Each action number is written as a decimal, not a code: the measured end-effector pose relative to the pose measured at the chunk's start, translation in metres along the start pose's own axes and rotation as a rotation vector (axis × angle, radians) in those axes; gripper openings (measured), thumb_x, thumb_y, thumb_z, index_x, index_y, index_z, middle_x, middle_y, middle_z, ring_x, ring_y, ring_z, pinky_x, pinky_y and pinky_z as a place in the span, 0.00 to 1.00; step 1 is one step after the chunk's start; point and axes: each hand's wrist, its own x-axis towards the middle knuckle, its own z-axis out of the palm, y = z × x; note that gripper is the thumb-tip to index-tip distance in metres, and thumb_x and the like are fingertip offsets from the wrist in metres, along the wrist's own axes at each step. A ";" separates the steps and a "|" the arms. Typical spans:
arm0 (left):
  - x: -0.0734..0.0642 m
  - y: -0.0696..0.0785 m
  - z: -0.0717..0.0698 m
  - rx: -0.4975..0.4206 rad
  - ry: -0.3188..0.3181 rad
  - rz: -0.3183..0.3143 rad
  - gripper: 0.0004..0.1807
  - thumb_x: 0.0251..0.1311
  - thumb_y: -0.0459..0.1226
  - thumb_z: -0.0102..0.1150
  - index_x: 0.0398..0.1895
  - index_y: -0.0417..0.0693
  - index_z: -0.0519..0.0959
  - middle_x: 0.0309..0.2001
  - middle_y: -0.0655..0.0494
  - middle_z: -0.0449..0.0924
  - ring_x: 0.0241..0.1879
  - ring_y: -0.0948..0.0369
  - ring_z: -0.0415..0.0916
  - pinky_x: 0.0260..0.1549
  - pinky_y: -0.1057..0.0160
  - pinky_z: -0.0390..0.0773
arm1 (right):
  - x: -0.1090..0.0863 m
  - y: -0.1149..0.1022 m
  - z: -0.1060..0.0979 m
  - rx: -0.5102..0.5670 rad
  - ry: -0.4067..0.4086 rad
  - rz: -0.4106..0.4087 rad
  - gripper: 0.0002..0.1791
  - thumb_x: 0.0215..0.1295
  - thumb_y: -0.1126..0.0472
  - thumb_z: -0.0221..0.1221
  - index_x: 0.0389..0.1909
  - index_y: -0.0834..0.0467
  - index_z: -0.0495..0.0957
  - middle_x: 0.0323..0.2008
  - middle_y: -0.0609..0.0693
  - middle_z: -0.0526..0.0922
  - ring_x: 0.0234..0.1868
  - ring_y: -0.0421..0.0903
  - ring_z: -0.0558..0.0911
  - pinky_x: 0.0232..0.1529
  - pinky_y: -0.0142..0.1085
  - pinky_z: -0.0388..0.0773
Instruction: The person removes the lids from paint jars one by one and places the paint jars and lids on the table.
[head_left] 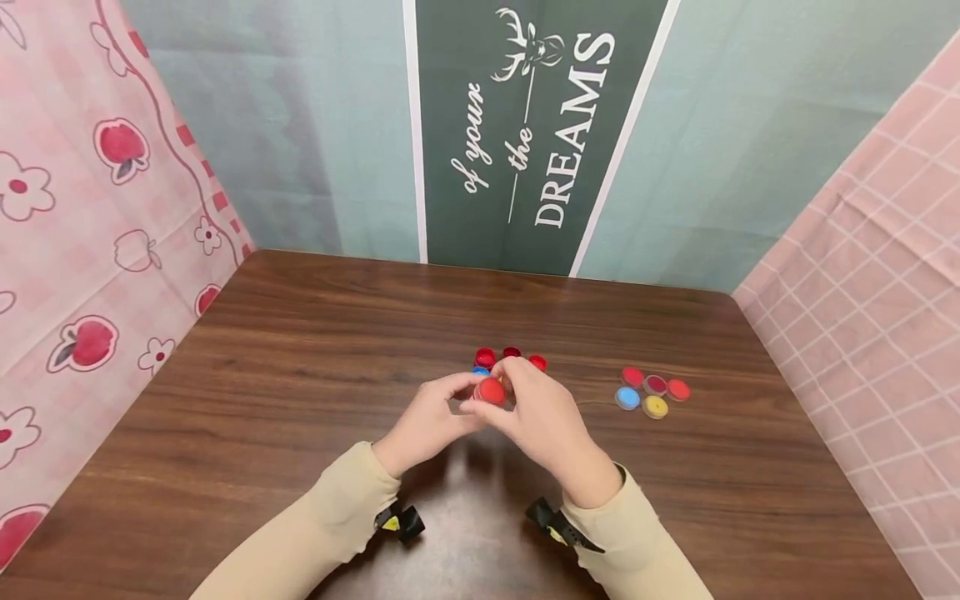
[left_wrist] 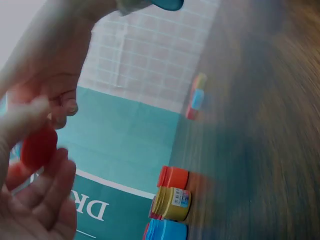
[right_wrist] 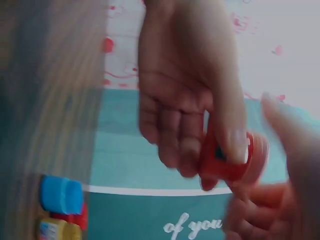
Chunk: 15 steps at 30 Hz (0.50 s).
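Between both hands, above the table, is a red paint jar (head_left: 491,392) with a clear-rimmed lid (right_wrist: 257,157). My left hand (head_left: 431,421) grips the jar's body, its thumb pressed along the label in the right wrist view. On the lid side, my right hand (head_left: 543,417) curls its thumb and fingers around the lid; its thumb is blurred in the right wrist view. Just beyond the hands stand several paint jars, among them a blue jar (right_wrist: 61,194), a yellow jar (left_wrist: 171,203) and a red jar (head_left: 485,358). My right hand partly hides this group in the head view.
To the right on the brown wooden table (head_left: 300,375) lies a cluster of round lids, including a blue lid (head_left: 627,398), a yellow lid (head_left: 656,407) and a dark red lid (head_left: 656,384). Curtains, including a pink checked cloth (head_left: 862,250), border the table's back and sides.
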 end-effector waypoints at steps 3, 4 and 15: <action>0.000 0.001 0.003 0.058 0.078 -0.022 0.18 0.48 0.34 0.70 0.43 0.48 0.76 0.36 0.61 0.80 0.39 0.64 0.76 0.43 0.57 0.76 | 0.001 0.000 0.004 -0.034 0.060 -0.021 0.19 0.51 0.47 0.68 0.35 0.56 0.75 0.27 0.43 0.69 0.24 0.37 0.67 0.24 0.30 0.69; 0.000 0.001 0.003 0.065 0.088 -0.031 0.17 0.48 0.35 0.70 0.41 0.49 0.76 0.35 0.62 0.80 0.39 0.63 0.76 0.43 0.56 0.76 | 0.001 0.001 0.004 -0.035 0.064 -0.032 0.18 0.51 0.48 0.68 0.35 0.57 0.77 0.28 0.44 0.69 0.24 0.38 0.67 0.24 0.30 0.69; 0.001 -0.002 -0.005 -0.314 -0.093 -0.162 0.14 0.52 0.30 0.66 0.40 0.39 0.74 0.34 0.50 0.81 0.35 0.59 0.78 0.38 0.64 0.78 | 0.002 0.010 -0.005 0.230 -0.057 -0.189 0.20 0.52 0.61 0.67 0.48 0.60 0.81 0.37 0.46 0.72 0.35 0.40 0.71 0.31 0.30 0.73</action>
